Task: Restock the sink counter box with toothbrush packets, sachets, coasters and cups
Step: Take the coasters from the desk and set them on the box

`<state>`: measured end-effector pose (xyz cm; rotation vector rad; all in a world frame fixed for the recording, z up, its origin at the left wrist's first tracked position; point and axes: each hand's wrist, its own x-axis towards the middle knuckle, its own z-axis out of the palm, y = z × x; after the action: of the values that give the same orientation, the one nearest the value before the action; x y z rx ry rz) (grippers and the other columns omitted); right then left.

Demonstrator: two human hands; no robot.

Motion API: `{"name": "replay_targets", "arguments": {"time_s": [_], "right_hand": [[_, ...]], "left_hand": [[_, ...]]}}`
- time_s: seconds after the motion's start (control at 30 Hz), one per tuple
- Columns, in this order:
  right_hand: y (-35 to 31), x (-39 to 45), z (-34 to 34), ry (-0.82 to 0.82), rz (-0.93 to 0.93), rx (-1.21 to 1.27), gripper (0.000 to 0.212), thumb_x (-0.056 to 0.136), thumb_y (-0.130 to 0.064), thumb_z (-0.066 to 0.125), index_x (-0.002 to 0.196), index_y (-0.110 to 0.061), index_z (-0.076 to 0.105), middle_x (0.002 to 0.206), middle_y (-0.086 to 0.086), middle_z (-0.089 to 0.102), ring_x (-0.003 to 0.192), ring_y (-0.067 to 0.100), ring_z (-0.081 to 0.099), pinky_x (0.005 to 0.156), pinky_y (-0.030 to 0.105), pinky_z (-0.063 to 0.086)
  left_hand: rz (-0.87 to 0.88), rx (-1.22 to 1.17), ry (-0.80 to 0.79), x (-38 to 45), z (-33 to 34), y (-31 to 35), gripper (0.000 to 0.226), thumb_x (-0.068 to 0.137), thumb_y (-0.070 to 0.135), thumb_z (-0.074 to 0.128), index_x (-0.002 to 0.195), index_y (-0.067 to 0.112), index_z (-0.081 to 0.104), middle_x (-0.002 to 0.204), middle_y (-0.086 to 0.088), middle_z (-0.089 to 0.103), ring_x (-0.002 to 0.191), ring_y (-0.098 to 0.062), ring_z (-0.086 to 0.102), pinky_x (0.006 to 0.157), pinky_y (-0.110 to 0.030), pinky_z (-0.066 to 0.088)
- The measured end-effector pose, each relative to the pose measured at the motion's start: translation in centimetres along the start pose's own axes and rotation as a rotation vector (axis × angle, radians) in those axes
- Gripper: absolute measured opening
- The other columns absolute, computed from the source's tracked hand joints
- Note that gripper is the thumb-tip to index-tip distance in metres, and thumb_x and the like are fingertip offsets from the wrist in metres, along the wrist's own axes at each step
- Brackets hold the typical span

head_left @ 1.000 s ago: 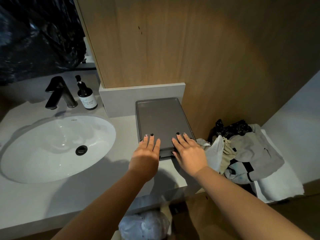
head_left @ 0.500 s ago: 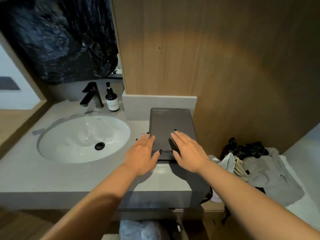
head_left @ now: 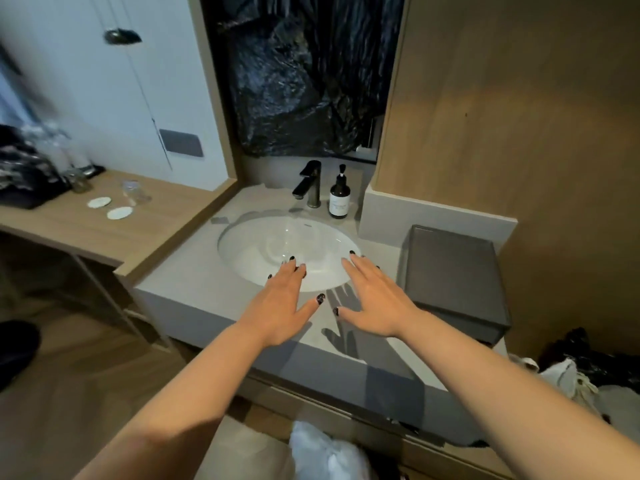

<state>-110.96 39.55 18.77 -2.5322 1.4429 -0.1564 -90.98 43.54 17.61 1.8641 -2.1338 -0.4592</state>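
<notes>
Grey stone makes up the tabletop (head_left: 194,296) at frame centre, and I have both hands spread flat above its front edge, palms down, fingers splayed, grasping nothing. My left hand (head_left: 282,306) reaches over the near rim of the white sink (head_left: 270,251); my right hand (head_left: 375,299) hovers just beside it, casting a shadow on the stone. To the right of my right hand, apart from it, the dark grey box (head_left: 453,282) sits lid-closed on the tabletop against the wooden wall. Behind the sink stand a black tap (head_left: 308,183) and a dark pump bottle (head_left: 339,199). At middle left, on a wooden desk (head_left: 69,226), I see two white round coasters (head_left: 109,207) near a clear glass (head_left: 135,192). Crumpled cloths (head_left: 571,375) lie at lower right.
</notes>
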Motion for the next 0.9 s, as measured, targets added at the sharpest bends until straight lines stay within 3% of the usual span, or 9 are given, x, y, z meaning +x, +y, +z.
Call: {"name": "replay_targets", "arguments": {"time_s": [0.5,0.67,0.9], "right_hand": [[-22.9,14.4,6.1,0.008,-0.018,0.173,0.076,0.094,-0.038,0.05,0.153,-0.021,0.004,0.162,0.001,0.001,0.149,0.016,-0.001,0.118,0.032,0.01],[-28.3,20.6,7.3,-0.065,-0.065,0.126,0.07,0.096,-0.037,0.048,0.153,-0.02,0.012,0.162,0.002,0.0,0.149,0.018,-0.001,0.119,0.034,0.011],[-33.4,30.7,9.5,-0.103,-0.143,0.113,0.068,0.094,-0.037,0.051,0.152,-0.023,0.018,0.162,0.0,0.007,0.149,0.018,0.004,0.12,0.038,0.015]], "left_hand": [[-0.166,-0.058,0.061,-6.2,-9.9,-24.8,0.072,0.098,0.043,0.043,0.154,0.019,0.005,0.163,0.001,0.001,0.149,-0.014,-0.001,0.119,-0.034,0.009],[-0.204,-0.08,0.09,-6.8,-12.3,-32.0,0.075,0.096,0.04,0.05,0.154,0.024,0.006,0.162,0.005,0.004,0.149,-0.012,0.002,0.118,-0.036,0.012],[-0.354,-0.138,0.056,-3.4,-14.3,-39.7,0.073,0.097,0.035,0.049,0.154,0.016,0.006,0.162,-0.003,0.001,0.148,-0.019,-0.005,0.121,-0.039,0.012]]}}
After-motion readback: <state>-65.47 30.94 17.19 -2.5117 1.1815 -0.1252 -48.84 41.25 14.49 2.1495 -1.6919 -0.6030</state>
